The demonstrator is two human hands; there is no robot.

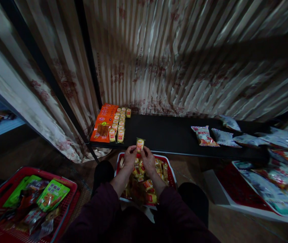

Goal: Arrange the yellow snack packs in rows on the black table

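Observation:
Between my left hand (130,157) and my right hand (148,159) a small wrapped snack cake (140,144) is pinched upright, its yellow wrapper showing a red and white label. Both hands have their fingers closed on its lower sides. They are over a red basket with a white rim (171,165), which holds many more of the same wrapped cakes (147,185). Ahead and to the left, rows of matching cakes (120,132) stand on the black shelf (159,131), beside an orange snack bag (103,123).
Several snack bags (204,136) lie along the shelf's right side. A red basket (65,184) with green pouches stands on the floor at left. More packets fill a white-rimmed tray (257,199) at right. A striped curtain (159,60) hangs behind the shelf; black posts (89,60) rise at left.

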